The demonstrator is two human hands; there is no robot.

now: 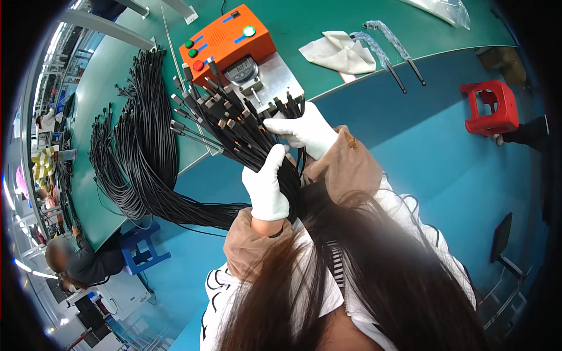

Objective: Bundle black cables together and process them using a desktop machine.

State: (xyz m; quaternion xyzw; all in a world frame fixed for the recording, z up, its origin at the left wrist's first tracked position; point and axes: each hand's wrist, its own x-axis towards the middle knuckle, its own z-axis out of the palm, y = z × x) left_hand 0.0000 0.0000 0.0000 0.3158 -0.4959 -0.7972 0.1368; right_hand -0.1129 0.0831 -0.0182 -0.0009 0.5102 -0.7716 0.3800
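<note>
The left hand (266, 190), in a white glove, is wrapped around a fat bunch of black cables (249, 143). The bunch is up in the air by the near edge of the green worktop (328, 16), and its plugs fan out. The right hand (307, 131), also in a white glove, is curled around a few black cables with plugs (291, 107) just beside the bunch.

A big heap of black cables (146, 131) lies toward the worktop's left end, and some cables run over the near edge toward the left hand. Past the bunch sit an orange box (222, 35), a small gauge (241, 71) and a metal plate (280, 81). A white cloth (333, 52) lies by the near edge, to their right.
</note>
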